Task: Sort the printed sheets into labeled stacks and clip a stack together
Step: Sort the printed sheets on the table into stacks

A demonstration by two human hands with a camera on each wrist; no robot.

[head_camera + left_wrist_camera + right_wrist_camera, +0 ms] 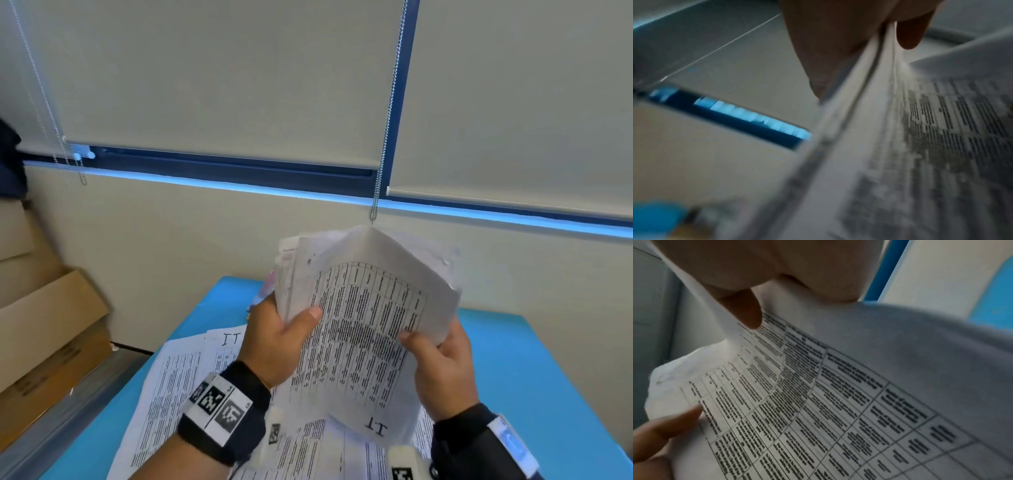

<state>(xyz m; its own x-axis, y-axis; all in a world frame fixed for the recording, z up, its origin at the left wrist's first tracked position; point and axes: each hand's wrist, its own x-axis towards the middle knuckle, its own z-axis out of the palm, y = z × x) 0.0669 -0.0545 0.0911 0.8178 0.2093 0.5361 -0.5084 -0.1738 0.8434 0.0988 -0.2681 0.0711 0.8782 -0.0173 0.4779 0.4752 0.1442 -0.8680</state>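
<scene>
A thick bundle of printed sheets [359,308] is held up above the blue table [534,370]. My left hand [284,332] grips the bundle's left edge, thumb on the front page. My right hand [438,363] pinches the right side of the front sheet [838,402], a printed table marked "IT" at its lower end, and curls it away from the rest. The left wrist view shows the bundle [869,129] edge-on under my thumb. More printed sheets [178,387] lie spread on the table below, one also marked "IT" at its top.
Open cardboard boxes [44,325] stand on the floor at the left. A wall with lowered roller blinds [222,78] and a bead chain [387,137] rises behind the table. Bare blue tabletop shows at the right.
</scene>
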